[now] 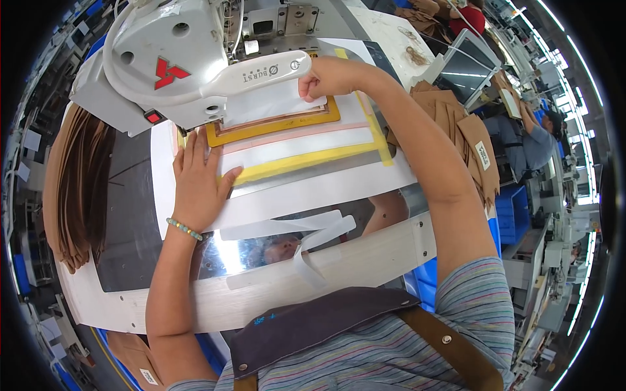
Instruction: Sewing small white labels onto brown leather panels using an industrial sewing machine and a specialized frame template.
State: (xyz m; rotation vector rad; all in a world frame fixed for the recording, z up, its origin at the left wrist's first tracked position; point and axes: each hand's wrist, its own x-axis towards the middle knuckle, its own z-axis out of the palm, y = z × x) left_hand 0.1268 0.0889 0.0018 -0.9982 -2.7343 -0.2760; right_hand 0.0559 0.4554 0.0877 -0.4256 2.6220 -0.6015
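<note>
My left hand [197, 186] lies spread on a white template sheet [261, 205], with its fingertips at the left end of a yellow frame [274, 128]. A beaded bracelet circles that wrist. My right hand [328, 78] is curled closed over the frame's far right part, beside a white panel [267, 104]. Whatever its fingers hold, if anything, cannot be made out. The white sewing machine head [173, 58] stands just beyond my left hand, and its white lamp arm [261, 73] reaches across to the right hand. Yellow tape [300, 163] runs along the template.
Brown fabric pieces [78, 189] hang over the table's left side; more brown pieces [450, 124] lie at the right. Translucent strips [313, 236] rest on the shiny metal plate near me. A blue crate [513, 215] stands beyond the right edge. Another person [531, 140] sits farther right.
</note>
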